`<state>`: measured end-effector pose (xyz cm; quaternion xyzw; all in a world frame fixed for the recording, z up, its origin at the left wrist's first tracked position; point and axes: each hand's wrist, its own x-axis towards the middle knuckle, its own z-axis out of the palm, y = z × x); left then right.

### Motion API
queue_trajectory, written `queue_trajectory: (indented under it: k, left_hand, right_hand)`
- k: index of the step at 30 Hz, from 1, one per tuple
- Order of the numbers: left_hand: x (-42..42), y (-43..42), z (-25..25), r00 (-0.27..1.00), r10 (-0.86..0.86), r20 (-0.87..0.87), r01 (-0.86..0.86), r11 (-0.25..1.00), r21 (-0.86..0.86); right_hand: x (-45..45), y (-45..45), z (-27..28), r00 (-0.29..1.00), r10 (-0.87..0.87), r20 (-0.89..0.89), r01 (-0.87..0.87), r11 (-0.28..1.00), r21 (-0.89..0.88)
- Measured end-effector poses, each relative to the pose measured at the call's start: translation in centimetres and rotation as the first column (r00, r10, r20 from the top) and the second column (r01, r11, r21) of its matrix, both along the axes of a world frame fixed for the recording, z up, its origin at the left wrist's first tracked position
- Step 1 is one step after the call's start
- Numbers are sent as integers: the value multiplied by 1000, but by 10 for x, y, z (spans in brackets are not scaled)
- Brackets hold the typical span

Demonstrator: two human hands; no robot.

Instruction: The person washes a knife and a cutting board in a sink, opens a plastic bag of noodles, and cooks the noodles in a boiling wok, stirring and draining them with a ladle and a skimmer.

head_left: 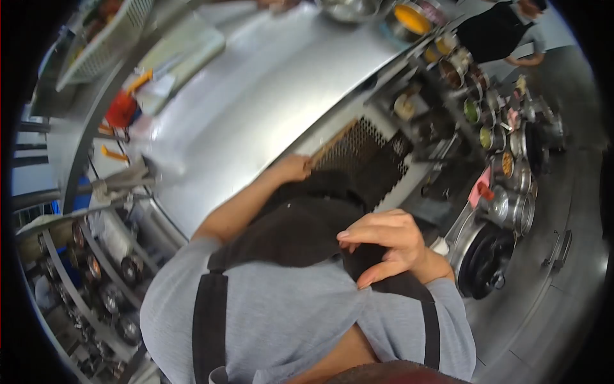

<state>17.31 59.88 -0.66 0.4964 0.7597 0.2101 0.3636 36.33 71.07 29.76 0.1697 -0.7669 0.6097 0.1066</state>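
Note:
My right hand (390, 246) is raised in front of the black apron (288, 230). Its thumb and fingers are apart, and nothing shows between them. My left hand (295, 169) is farther forward, by the edge of the steel worktable (236, 128), with its fingers curled closed. From beside that hand a thin brown strip (336, 141) runs outward over the floor. Whether my left fingers grip this strip or something else is hidden.
At the worktable's far left lie a white cutting board (195, 51) and a knife with an orange handle (141, 81). Steel pots of food (486, 137) and a black-lidded pot (483, 259) line the right. Another person (499, 32) stands at the upper right. A perforated dark mat (377, 163) covers the floor.

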Motion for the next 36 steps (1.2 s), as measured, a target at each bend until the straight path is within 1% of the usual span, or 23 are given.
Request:
queue_trajectory:
  k: [2, 4, 8, 9, 12, 14, 16, 17, 20, 21, 23, 24, 25, 26, 27, 28, 29, 30, 31, 32, 33, 34, 36]
  left_hand:
    - [6, -12, -17, 1000, -27, 10, 28, 992, -123]
    - [16, -27, -42, 999, -24, 34, 28, 991, -131]
    - [35, -44, -76, 996, -29, 80, 46, 974, -220]
    - [41, -49, -75, 995, 16, 95, 11, 962, -273]
    - [50, -63, -95, 990, 100, 96, -61, 937, -345]
    - [53, -83, -103, 984, 158, 81, -117, 921, -372]
    - [63, -109, -105, 925, 369, 86, -300, 853, -427]
    - [69, -127, -118, 916, 396, 65, -346, 862, -371]
    - [94, -199, -162, 865, 498, -52, -477, 787, -391]
    - [106, -230, -183, 889, 442, -117, -445, 779, -441]
    - [135, -301, -221, 904, 388, -177, -419, 729, -542]
    - [159, -338, -231, 900, 398, -178, -421, 689, -589]
    - [182, -368, -228, 892, 422, -164, -428, 670, -606]
    - [209, -392, -220, 841, 500, -206, -507, 595, -624]
    - [233, -408, -186, 802, 568, -186, -519, 508, -687]
    - [267, -438, -194, 751, 627, -207, -565, 447, -694]
    - [286, -441, -122, 824, 551, -131, -453, 502, -736]
    - [315, -468, -131, 646, 763, -23, -489, 390, -781]
    - [346, -496, -163, 681, 731, -48, -438, 354, -827]
    - [374, -513, -142, 701, 695, -160, -559, 397, -728]
    - [396, -534, -151, 682, 715, -152, -580, 403, -707]
    - [406, -548, -140, 635, 760, -138, -580, 351, -735]
    - [437, -602, -174, 431, 859, -277, -763, 182, -621]
  right_hand:
    - [1, -5, 0, 998, 7, 70, -4, 999, -44]
    - [-3, -9, 2, 999, 29, 13, -29, 999, 23]
    - [-19, -27, 18, 960, 68, -273, -58, 997, 46]
    - [-19, -34, 19, 966, 75, -249, -68, 997, 36]
    - [-16, -57, 17, 932, 125, -341, -101, 991, 87]
    - [-13, -77, 13, 936, 103, -337, -113, 994, -8]
    - [-4, -92, 11, 916, 172, -362, -188, 982, -7]
    - [2, -99, 10, 901, 205, -381, -225, 974, -7]
    - [29, -124, 9, 876, 245, -416, -276, 961, -16]
    - [38, -130, 6, 856, 274, -438, -311, 950, -15]
    - [50, -137, -9, 852, 391, -349, -413, 911, 15]
    - [57, -143, -23, 894, 367, -259, -381, 924, -7]
    - [67, -146, -38, 944, 311, -113, -303, 949, 83]
    - [79, -155, -72, 986, 163, 12, -164, 986, 34]
    - [86, -169, -105, 966, 95, 242, -32, 967, -252]
    - [90, -185, -138, 888, 24, 458, 153, 926, -345]
    - [92, -198, -178, 797, -33, 603, 282, 903, -324]
    - [96, -199, -235, 714, -89, 694, 274, 948, -160]
    - [111, -189, -307, 604, -127, 787, 84, 992, 96]
    - [148, -177, -381, 868, -267, 418, -118, 708, 696]
    - [186, -165, -406, 809, -231, 540, -393, 471, 790]
    - [210, -151, -422, 782, -216, 585, -495, 356, 793]
    - [236, -140, -420, 752, -250, 609, -533, 313, 786]
